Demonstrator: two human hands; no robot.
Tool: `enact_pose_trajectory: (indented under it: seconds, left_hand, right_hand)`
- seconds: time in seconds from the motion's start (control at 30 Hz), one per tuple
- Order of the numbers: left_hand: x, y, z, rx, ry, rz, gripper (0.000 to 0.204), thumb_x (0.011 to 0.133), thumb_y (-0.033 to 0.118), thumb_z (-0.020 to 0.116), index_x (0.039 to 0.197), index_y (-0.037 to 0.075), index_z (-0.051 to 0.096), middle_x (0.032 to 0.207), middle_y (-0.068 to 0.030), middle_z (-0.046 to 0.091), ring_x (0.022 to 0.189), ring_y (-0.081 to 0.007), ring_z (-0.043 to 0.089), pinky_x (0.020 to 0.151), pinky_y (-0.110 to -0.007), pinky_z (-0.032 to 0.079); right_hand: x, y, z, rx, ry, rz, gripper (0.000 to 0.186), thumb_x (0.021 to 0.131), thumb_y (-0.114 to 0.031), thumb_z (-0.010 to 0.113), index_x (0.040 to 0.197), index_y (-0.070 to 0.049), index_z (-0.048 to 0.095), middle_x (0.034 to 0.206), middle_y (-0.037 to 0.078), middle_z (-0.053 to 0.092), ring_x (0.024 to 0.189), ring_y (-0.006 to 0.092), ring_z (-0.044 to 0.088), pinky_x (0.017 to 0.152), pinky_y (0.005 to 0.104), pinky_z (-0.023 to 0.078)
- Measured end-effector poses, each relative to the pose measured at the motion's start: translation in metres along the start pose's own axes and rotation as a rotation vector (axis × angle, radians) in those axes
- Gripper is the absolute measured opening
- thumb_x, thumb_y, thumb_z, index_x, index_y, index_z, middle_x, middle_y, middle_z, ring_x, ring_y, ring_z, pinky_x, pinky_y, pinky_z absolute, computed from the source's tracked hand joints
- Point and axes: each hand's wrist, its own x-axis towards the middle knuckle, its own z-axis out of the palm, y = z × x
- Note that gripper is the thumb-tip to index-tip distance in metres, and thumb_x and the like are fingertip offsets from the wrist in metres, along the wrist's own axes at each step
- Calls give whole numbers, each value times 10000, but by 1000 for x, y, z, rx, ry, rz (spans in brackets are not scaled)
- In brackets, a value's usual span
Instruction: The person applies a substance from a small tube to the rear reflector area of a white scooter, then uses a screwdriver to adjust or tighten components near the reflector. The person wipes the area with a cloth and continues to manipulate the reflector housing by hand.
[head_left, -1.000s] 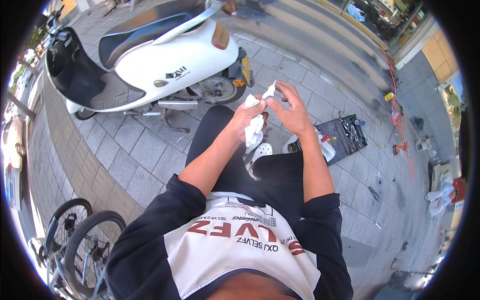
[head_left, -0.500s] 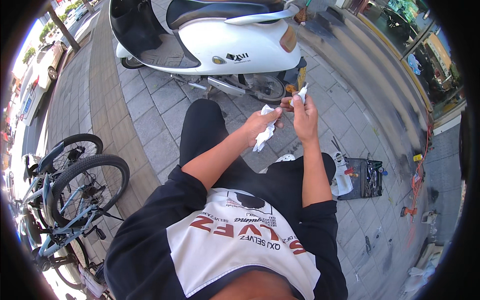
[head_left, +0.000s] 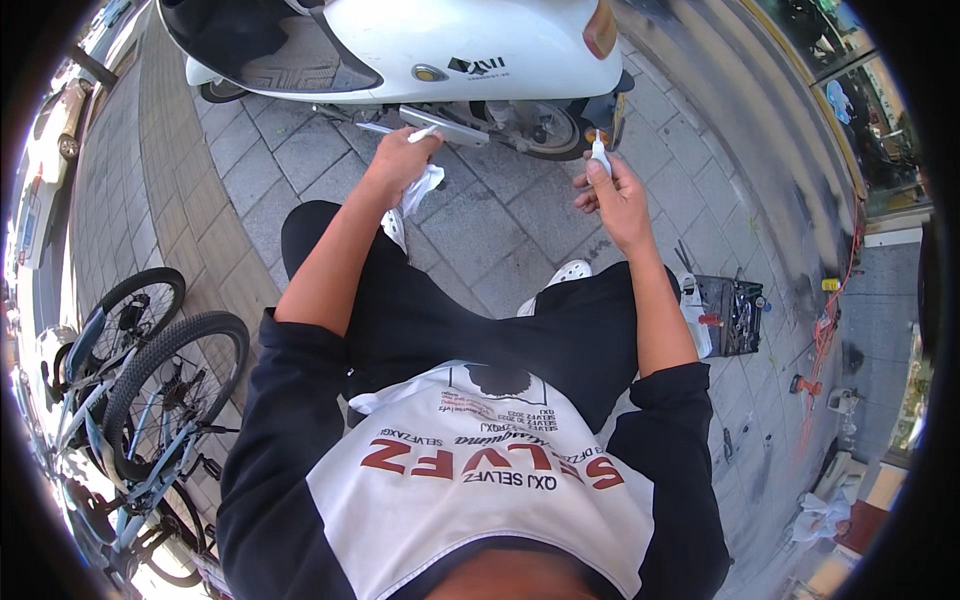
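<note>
My left hand (head_left: 398,158) is closed on a crumpled white tissue (head_left: 425,183), just in front of the lower side of a white scooter (head_left: 500,55). My right hand (head_left: 620,200) holds a small white squeeze tube (head_left: 599,153) upright, its narrow tip upward, near the scooter's rear wheel (head_left: 550,135). The two hands are apart above my bent knees, with paving stones (head_left: 490,200) between them. My feet in white clogs are partly hidden by my legs.
Two bicycles (head_left: 172,395) stand at the left, with a parked car (head_left: 60,150) beyond. At the right are an open black toolbox (head_left: 730,315), an orange power drill (head_left: 805,385) and red cords (head_left: 830,335). Steps (head_left: 720,100) rise beside a glass storefront (head_left: 870,130).
My hands have separated from being together: the left moved left and forward with the tissue, the right moved rightward with the tube. The view has shifted, bringing the bicycles fully into sight.
</note>
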Motion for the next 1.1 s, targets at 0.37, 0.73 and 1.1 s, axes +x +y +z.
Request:
enact_pose_trajectory:
  seconds: [0.37,0.73,1.1]
  left_hand:
    - [81,-228,104,75,-135,-487,524,911,253,647,1340,-36,563,979,-143,646,827,-237,660,697,-405,534]
    - [110,-324,154,647,-246,-353,412,902,211,795,1262,24,727,1069,-149,775,973,-223,736,849,-369,574]
    - [130,-346,144,694,-330,-386,1080,739,304,933,1605,3,361,1510,-266,545,1431,-377,512,1166,-423,439]
  right_hand:
    - [7,96,-124,-330,252,27,382,976,-297,775,1288,-77,749,1020,64,661,859,145,594,807,295,504]
    - [-30,370,-97,-368,530,523,361,925,-243,759,1271,-143,757,1127,155,704,925,275,719,858,389,571]
    - [-62,497,-96,-562,637,620,383,955,-279,741,1335,-248,706,1213,138,675,1097,365,686,940,465,554]
